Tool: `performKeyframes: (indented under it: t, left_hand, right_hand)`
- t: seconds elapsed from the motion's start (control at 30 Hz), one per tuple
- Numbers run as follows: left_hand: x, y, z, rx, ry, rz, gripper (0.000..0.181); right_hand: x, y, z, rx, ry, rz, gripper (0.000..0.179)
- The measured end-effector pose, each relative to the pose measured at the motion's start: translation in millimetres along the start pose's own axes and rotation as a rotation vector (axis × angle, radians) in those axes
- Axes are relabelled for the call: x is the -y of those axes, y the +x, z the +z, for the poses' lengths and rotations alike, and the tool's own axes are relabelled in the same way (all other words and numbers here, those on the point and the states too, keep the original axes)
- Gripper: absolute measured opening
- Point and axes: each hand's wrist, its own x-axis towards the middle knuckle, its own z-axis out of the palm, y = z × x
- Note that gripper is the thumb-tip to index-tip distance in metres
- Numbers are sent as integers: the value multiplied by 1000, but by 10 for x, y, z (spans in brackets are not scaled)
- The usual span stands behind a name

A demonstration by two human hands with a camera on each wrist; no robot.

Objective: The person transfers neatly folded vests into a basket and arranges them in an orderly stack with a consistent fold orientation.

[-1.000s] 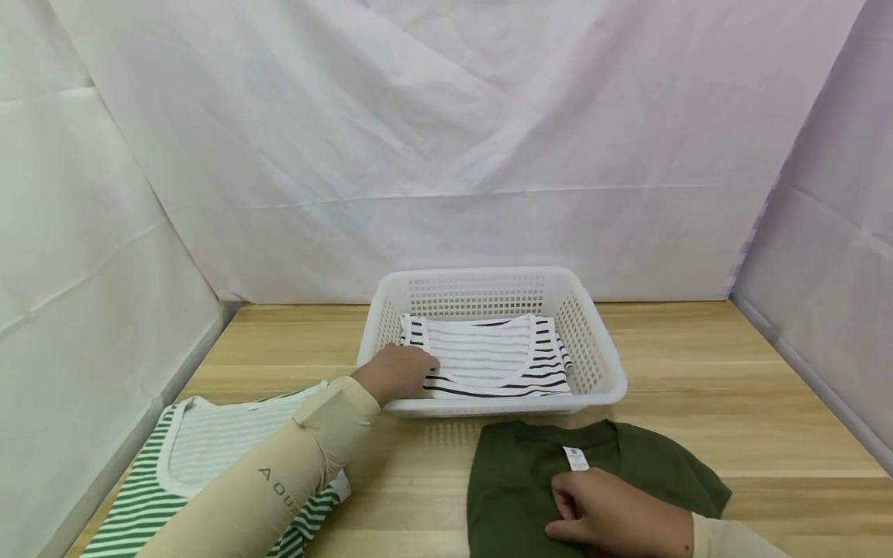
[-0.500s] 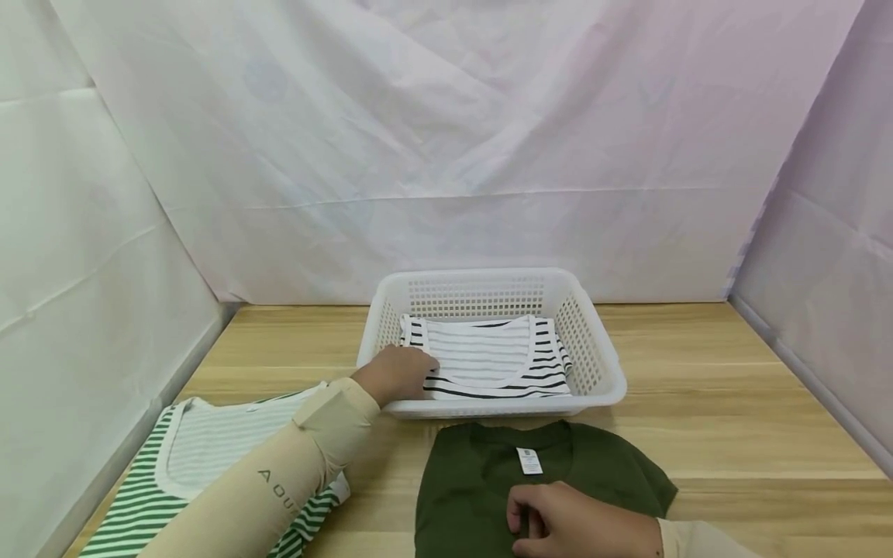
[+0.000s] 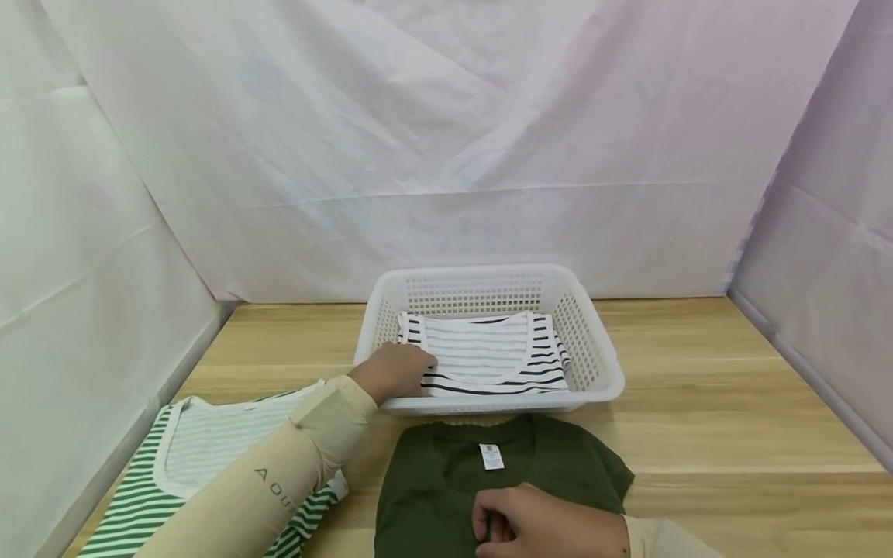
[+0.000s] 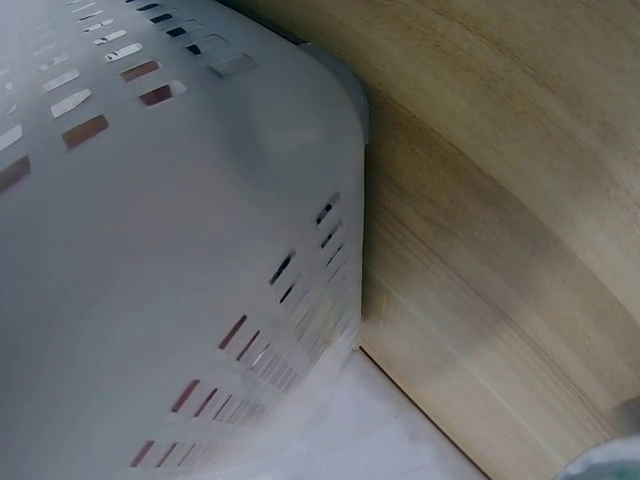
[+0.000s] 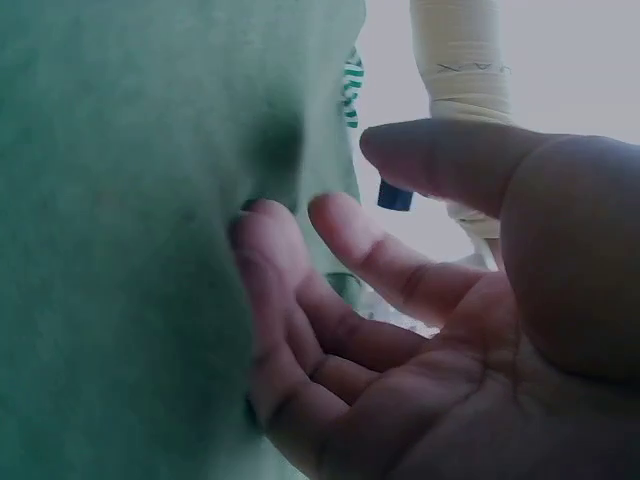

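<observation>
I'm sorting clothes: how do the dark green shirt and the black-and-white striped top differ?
The dark green shirt shows a white label; the striped top shows none. The shirt lies on the wooden table, the top inside the white plastic basket. Both are round-necked garments.

Over the last second, the green shirt [image 3: 432, 496] has slid left along the bench [image 3: 698, 372] to before the basket's [image 3: 502, 403] middle; your right fingers [image 3: 494, 500] travelled with it.
</observation>
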Motion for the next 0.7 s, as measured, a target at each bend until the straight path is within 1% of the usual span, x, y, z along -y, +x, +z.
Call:
performKeyframes:
  t: [0.03, 0.1, 0.2, 0.23, 0.27, 0.3, 0.33, 0.37, 0.4, 0.43, 0.5, 0.53, 0.57, 0.6, 0.63, 0.67, 0.7]
  left_hand:
    - [12, 2, -5, 2, -4, 0, 22]
    - [29, 7, -5, 13, -27, 1, 22]
    - [41, -4, -4, 23, -98, 18, 25]
    - [39, -7, -5, 13, -126, 22, 29]
    - [35, -12, -18, -18, -156, 32, 33]
    - [24, -33, -47, -58, -179, 41, 37]
    - [7, -67, -93, -114, -199, 52, 39]
    - [-14, -112, -148, -195, -206, 74, 39]
    - [-42, -172, -209, -291, -198, 105, 37]
    - [-76, -240, -267, -398, -195, 153, 34]
    - [-162, -406, -351, -618, -185, 293, 21]
    - [-221, -499, -374, -715, -177, 374, 16]
    - [-283, -592, -372, -788, -170, 449, 14]
    - [-342, -681, -350, -828, -170, 514, 14]
    - [-391, -755, -308, -848, -173, 571, 14]
    - [-437, -826, -251, -829, -183, 603, 15]
    - [-472, -885, -182, -786, -191, 610, 14]
  right_hand:
    - [21, 11, -13, 9, -5, -10, 6]
    - [56, 11, -54, 35, -49, -35, 5]
    - [90, -56, -166, 81, -137, -74, 8]
    - [79, -92, -216, 80, -175, -89, 9]
    - [63, -135, -270, 68, -216, -107, 11]
    - [46, -180, -331, 54, -234, -112, 11]
    - [21, -229, -392, 28, -247, -116, 11]
    - [-7, -278, -450, -8, -261, -112, 11]
    - [-37, -325, -509, -38, -253, -84, 10]
    - [-74, -370, -568, -66, -240, -51, 10]
    - [-150, -456, -677, -126, -222, 23, 10]
    - [-186, -505, -719, -165, -230, 57, 11]
    - [-222, -544, -762, -196, -235, 95, 11]
    - [-260, -578, -807, -220, -236, 137, 13]
    - [-300, -609, -845, -245, -256, 162, 15]
    - [-337, -638, -881, -265, -276, 183, 17]
    - [-376, -659, -912, -275, -285, 197, 19]
